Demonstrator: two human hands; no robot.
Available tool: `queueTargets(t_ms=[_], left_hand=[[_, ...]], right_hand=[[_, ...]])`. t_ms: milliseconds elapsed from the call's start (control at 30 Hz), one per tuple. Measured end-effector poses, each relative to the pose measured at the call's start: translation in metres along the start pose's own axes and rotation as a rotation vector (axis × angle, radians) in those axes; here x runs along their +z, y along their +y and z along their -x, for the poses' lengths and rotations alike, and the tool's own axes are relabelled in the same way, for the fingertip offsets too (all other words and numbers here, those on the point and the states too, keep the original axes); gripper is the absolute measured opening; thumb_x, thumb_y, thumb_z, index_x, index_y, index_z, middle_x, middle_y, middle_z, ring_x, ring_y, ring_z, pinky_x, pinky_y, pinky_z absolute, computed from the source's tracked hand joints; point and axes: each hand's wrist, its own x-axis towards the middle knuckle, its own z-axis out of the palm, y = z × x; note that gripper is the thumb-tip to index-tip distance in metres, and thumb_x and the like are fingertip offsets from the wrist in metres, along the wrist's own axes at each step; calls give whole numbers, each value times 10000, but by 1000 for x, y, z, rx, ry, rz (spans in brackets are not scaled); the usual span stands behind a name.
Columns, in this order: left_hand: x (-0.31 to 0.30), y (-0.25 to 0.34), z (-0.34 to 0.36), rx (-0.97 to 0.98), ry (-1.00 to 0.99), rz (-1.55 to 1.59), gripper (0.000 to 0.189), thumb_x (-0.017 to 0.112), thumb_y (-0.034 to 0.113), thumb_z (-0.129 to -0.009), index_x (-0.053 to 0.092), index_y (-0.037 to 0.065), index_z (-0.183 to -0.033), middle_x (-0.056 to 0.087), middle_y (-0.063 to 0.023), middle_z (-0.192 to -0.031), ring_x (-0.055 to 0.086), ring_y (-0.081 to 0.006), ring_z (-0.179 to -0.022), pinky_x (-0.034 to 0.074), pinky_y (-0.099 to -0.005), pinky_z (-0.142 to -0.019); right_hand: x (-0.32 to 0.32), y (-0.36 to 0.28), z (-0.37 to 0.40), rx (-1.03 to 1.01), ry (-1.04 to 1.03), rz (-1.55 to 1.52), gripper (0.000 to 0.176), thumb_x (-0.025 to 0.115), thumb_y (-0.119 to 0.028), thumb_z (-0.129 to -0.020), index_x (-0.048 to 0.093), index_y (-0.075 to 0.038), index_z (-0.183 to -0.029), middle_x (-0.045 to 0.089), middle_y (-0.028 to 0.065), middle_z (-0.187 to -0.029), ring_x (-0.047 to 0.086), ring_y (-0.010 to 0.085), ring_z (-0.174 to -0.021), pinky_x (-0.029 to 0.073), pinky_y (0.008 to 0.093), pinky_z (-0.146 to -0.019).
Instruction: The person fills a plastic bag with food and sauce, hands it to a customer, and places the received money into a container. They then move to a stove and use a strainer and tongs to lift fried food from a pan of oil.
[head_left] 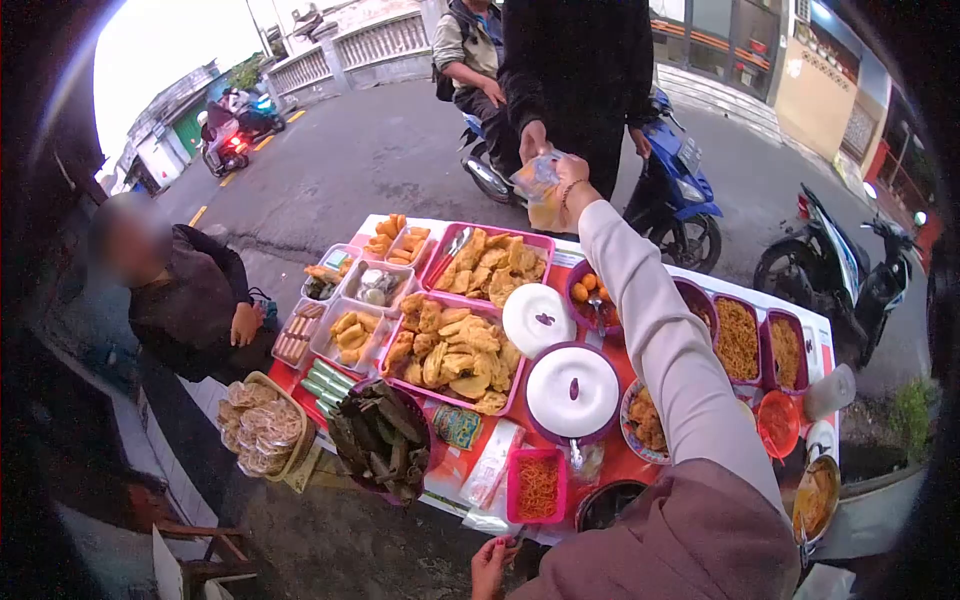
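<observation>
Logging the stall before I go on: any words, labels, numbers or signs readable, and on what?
No text can be read.
Printed green packet on the red table: print blurred.
Blue motorbike's plate: too small.
Clear plastic bag in the right hand: no legible print.

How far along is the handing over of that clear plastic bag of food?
Done: the clear plastic bag is filled with yellowish food and held out across the red table. In hand: the right hand grips it while the hand of a person in black touches its top. Left: the right hand has not let go; the left hand sits by the table's near edge.
</observation>
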Motion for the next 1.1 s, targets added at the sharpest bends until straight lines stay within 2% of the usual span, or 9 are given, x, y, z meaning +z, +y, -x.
queueTargets(t_ms=[133, 300, 367, 467, 533, 700, 800, 967, 1100], left_hand=[[10, 1, 7, -39, 17, 99, 319, 535, 283, -907, 598, 65, -1132, 623, -152, -1062, 581, -224, -978, 428, -370, -888], [-1, -20, -14, -80, 64, 42, 289, 511, 199, -933, 575, -27, -1101, 631, -95, -1002, 617, -143, -852, 497, -250, -752], [9, -6, -15, -59, 23, -29, 292, 513, 203, -932, 580, -22, -1106, 631, -93, -1009, 614, -139, -856, 493, -250, -758], [21, 9, -26, 41, -178, -356, 318, 501, 248, -934, 586, -1, -1112, 630, -61, -963, 579, -116, -843, 462, -245, -745], [33, 9, -34, 49, -337, -363, 307, 468, 250, -941, 577, 1, -1083, 581, -20, -845, 519, -100, -769, 429, -241, -692], [76, -19, -49, -141, -620, -325, 528, 506, 251, -926, 292, 35, -1358, 490, -86, -1215, 493, -165, -1061, 391, -288, -900], [88, -36, -57, -13, -682, -496, 601, 550, 208, -893, 242, 44, -1383, 443, -102, -1291, 443, -187, -1157, 348, -302, -965], [82, -44, -75, -161, -780, -323, 607, 483, -15, -720, 333, 35, -1306, 482, -91, -1208, 484, -206, -1097, 392, -286, -923], [75, -23, -54, -257, -745, -176, 594, 449, -43, -687, 381, 55, -1269, 495, -74, -1158, 510, -194, -1008, 443, -287, -838]], right_hand=[[22, 5, 3, -180, 63, 155, 173, 521, 38, -680, 667, 30, -774, 640, 83, -729, 616, 175, -664, 492, 328, -582], [16, -4, 9, -413, -74, 464, 177, 525, -14, -766, 659, 19, -877, 657, 115, -859, 637, 225, -762, 518, 331, -627], [12, -18, 21, -146, 311, 671, 142, 574, -93, -795, 649, -12, -884, 651, 97, -878, 624, 195, -781, 507, 331, -640], [-20, -85, 107, 106, -318, 172, 254, 599, -172, -827, 561, -72, -1058, 602, 43, -909, 582, 174, -771, 484, 326, -683], [-51, -128, 163, 169, -390, 519, 289, 609, -174, -821, 556, -90, -1092, 596, 29, -910, 564, 128, -773, 468, 273, -675], [-182, -237, 343, 281, -1091, 851, 320, 564, -119, -823, 540, -21, -1126, 609, 27, -948, 551, 128, -864, 442, 253, -777], [-259, -287, 454, 266, -1150, 1297, 259, 557, -148, -831, 604, -9, -1044, 623, 44, -847, 589, 144, -730, 487, 306, -667], [-415, -223, 626, 1042, -292, 1511, 402, 613, -341, -796, 603, -21, -1038, 628, 69, -724, 612, 144, -578, 487, 285, -487], [-411, -117, 687, 703, 583, 1250, 362, 594, -308, -796, 598, -50, -1050, 626, 123, -707, 633, 192, -575, 507, 337, -490]])
